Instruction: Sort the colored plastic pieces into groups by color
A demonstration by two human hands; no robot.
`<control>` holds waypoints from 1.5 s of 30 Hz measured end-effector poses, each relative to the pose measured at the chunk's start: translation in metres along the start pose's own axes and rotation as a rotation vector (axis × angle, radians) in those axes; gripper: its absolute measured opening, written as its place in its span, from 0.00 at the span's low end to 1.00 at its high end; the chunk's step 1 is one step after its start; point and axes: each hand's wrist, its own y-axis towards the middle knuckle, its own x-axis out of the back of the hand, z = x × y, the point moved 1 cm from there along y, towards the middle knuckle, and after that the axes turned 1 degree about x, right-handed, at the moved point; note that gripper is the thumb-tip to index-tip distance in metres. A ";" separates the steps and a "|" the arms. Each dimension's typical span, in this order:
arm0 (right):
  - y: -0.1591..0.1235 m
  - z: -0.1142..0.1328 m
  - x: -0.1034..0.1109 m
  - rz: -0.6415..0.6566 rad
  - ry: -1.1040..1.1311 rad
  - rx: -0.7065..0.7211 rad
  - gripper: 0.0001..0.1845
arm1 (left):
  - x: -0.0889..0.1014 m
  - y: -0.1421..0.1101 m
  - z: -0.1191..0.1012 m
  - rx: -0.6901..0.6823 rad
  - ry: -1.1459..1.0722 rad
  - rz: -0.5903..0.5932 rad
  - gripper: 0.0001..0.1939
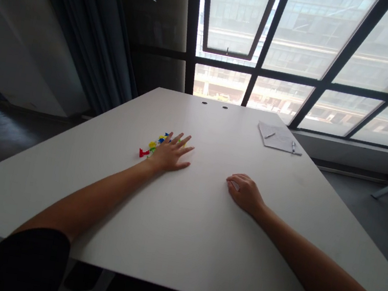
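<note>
— Windows (238,16) beyond the far edge light a white table (186,233). State of the hands?

— Left hand (169,155): palm down, fingers spread, grasping nothing that shows. It lies over part of a group of coloured pieces (152,145); contact with those beneath cannot be confirmed. Right hand (247,194): well apart from the left, low at the table's surface, fingers curled inward. Whether it encloses anything, I cannot tell.

— Location and condition of the pieces?

— One group, left of the table's middle, at and under the left hand. A red piece (142,153) sits at the outer end, near the wrist; a yellow piece (152,144) and a blue piece (161,140) show nearer the fingers. Others are partly hidden; no count possible.

— How far along do you rate the handling?

— Early, in my judgement. Done: the left hand is at the group. Not done: no piece is seen raised, or set well apart from the others. Whether any are joined is too small to tell.

— Farther out?

— Toward the far right corner, a paper sheet (279,141) with two pens (270,135) on it. Near the far edge, two dark round fittings (225,107). Beyond the left side, a dark blue curtain (77,21).
</note>
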 end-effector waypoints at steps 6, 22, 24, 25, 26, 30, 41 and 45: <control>-0.001 -0.003 -0.001 0.048 -0.016 -0.008 0.17 | 0.010 0.038 0.051 0.317 -0.164 0.174 0.45; 0.000 0.001 0.002 0.059 -0.039 0.007 0.16 | -0.009 0.020 0.024 -0.050 -0.260 0.165 0.33; 0.000 -0.001 0.002 0.036 -0.022 -0.013 0.17 | -0.004 0.019 -0.002 -0.090 -0.272 0.170 0.31; 0.000 -0.002 0.002 0.022 -0.016 -0.033 0.17 | -0.002 0.017 -0.017 -0.118 -0.275 0.173 0.30; 0.000 -0.004 0.001 0.004 -0.013 -0.057 0.18 | 0.000 0.016 -0.033 -0.159 -0.278 0.170 0.29; 0.000 -0.008 0.001 -0.078 -0.007 -0.108 0.21 | 0.004 0.009 -0.097 -0.365 -0.298 0.135 0.27; -0.001 -0.012 0.001 -0.119 0.121 -0.088 0.27 | 0.029 0.014 -0.113 -0.430 -0.534 0.071 0.25; -0.002 -0.010 0.003 -0.072 0.158 -0.131 0.31 | 0.029 0.002 -0.026 -0.117 -0.441 -0.083 0.28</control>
